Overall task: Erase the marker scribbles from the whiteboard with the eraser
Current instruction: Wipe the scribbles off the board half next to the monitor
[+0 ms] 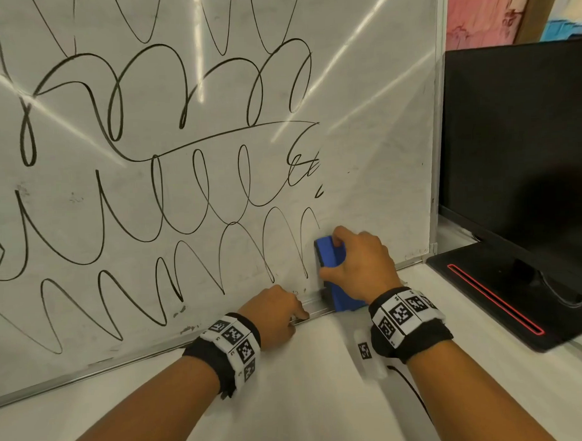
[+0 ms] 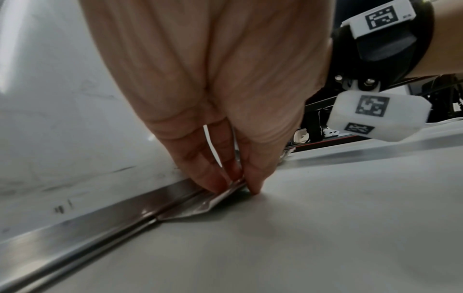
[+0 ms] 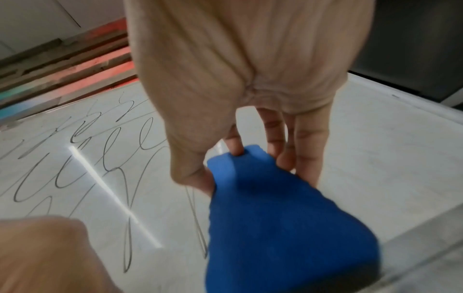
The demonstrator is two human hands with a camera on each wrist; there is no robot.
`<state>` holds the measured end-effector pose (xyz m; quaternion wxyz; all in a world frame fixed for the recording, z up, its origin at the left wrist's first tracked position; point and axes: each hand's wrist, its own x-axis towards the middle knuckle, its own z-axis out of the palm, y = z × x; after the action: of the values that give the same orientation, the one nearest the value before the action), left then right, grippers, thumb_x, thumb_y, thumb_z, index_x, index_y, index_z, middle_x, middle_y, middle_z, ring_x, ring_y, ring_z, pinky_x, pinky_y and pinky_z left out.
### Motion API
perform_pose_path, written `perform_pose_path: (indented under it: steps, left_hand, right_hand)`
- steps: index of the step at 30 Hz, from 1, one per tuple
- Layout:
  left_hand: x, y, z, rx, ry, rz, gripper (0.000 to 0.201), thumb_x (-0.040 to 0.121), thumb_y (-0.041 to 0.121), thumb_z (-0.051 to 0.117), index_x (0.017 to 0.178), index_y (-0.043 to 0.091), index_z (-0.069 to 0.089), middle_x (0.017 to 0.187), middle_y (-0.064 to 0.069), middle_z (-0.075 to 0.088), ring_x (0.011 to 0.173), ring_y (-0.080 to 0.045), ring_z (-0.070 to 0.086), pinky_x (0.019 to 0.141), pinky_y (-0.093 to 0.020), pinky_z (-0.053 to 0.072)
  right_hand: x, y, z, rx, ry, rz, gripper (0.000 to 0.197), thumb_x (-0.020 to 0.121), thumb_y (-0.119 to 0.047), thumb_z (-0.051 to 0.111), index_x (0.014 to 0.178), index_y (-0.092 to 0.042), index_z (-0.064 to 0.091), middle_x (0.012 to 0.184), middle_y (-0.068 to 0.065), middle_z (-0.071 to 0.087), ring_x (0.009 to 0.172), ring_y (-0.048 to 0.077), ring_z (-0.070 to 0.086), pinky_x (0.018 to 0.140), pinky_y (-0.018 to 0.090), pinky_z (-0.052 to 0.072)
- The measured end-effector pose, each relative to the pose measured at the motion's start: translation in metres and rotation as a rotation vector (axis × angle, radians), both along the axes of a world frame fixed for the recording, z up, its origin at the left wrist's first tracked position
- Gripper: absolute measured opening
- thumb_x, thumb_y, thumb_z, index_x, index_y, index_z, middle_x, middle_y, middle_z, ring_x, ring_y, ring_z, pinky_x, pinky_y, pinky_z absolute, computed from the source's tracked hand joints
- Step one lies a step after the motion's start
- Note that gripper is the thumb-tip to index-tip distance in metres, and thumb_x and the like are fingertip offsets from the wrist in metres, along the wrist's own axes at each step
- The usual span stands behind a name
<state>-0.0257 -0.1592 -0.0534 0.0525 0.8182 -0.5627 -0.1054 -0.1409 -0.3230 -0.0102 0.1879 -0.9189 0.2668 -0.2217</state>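
Observation:
A whiteboard leans upright on the table, covered in black marker scribbles; the strip along its right side is wiped bare. My right hand grips a blue eraser flat against the board's lower right part, just right of the last loops. In the right wrist view the thumb and fingers clasp the eraser. My left hand pinches the board's metal bottom frame to the left of the eraser. Its fingertips lie on the frame rail, with the thumb at its front edge.
A black monitor stands close to the board's right edge, its base marked with a red line. The white table spreads out in front of the board. A thin cable trails from my right wristband.

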Motion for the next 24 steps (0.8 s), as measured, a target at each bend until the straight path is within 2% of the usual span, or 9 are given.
perform_pose_path:
  steps: [2,4,8,11,14,16,19,24]
  left_hand:
    - [-0.001,0.0,-0.001,0.013,-0.003,0.005,0.04,0.091,0.017,0.061,0.129,0.029,0.064,0.124,-0.001,0.065,0.11,-0.02,0.061,0.097,-0.031,0.049]
    - [-0.001,0.0,0.0,0.025,-0.014,0.001,0.04,0.092,0.018,0.06,0.13,0.03,0.064,0.123,-0.001,0.064,0.11,-0.021,0.06,0.096,-0.034,0.05]
    - [0.001,0.001,0.002,0.034,-0.02,-0.005,0.041,0.092,0.022,0.06,0.132,0.033,0.062,0.127,0.001,0.063,0.114,-0.018,0.057,0.1,-0.033,0.048]
    - [0.002,0.002,0.001,0.036,-0.003,0.005,0.042,0.092,0.022,0.06,0.132,0.035,0.061,0.127,0.002,0.062,0.115,-0.017,0.055,0.1,-0.031,0.046]
    - [0.004,0.005,0.003,0.015,0.001,0.004,0.042,0.092,0.02,0.06,0.132,0.033,0.061,0.125,0.003,0.064,0.116,-0.016,0.052,0.095,-0.023,0.042]
    - [0.004,0.006,0.004,-0.004,0.003,0.0,0.041,0.093,0.019,0.06,0.132,0.031,0.062,0.125,0.003,0.065,0.118,-0.016,0.049,0.09,-0.02,0.036]
    - [0.002,0.006,0.006,-0.011,0.032,0.019,0.039,0.092,0.019,0.062,0.128,0.031,0.065,0.12,0.002,0.067,0.117,-0.015,0.05,0.092,-0.018,0.038]
    - [0.002,0.006,0.011,-0.003,0.075,0.055,0.036,0.09,0.019,0.066,0.123,0.032,0.069,0.11,0.0,0.07,0.106,-0.013,0.055,0.089,-0.02,0.044]
  right_hand:
    - [0.005,0.0,0.008,-0.01,-0.094,-0.03,0.049,0.071,-0.048,0.078,0.108,-0.03,0.051,0.094,0.001,0.05,0.078,0.022,0.054,0.063,0.032,0.05]
    - [0.009,0.001,0.014,-0.007,-0.113,-0.039,0.051,0.072,-0.047,0.078,0.111,-0.03,0.052,0.095,0.002,0.05,0.079,0.022,0.054,0.064,0.033,0.05]
    - [0.003,0.0,0.013,0.04,0.043,0.01,0.046,0.071,-0.043,0.08,0.1,-0.026,0.05,0.088,0.0,0.054,0.072,0.019,0.055,0.057,0.027,0.043]
    - [0.001,-0.001,0.009,0.054,0.138,0.031,0.046,0.07,-0.044,0.08,0.097,-0.025,0.049,0.084,-0.004,0.054,0.072,0.018,0.056,0.06,0.029,0.046]
    - [0.006,0.0,0.013,0.022,0.015,0.006,0.046,0.071,-0.046,0.079,0.099,-0.027,0.048,0.09,0.001,0.053,0.074,0.02,0.055,0.059,0.03,0.046]
    - [0.011,0.002,0.017,-0.009,-0.105,-0.021,0.048,0.073,-0.048,0.077,0.106,-0.028,0.049,0.094,0.002,0.05,0.077,0.022,0.054,0.061,0.032,0.048]
    - [0.018,0.007,0.024,-0.015,-0.187,-0.01,0.049,0.075,-0.045,0.076,0.112,-0.029,0.05,0.097,0.002,0.049,0.078,0.021,0.053,0.063,0.034,0.05]
    - [0.016,0.008,0.02,-0.003,-0.032,-0.001,0.049,0.073,-0.044,0.078,0.109,-0.028,0.047,0.099,0.004,0.049,0.079,0.023,0.054,0.064,0.032,0.046]
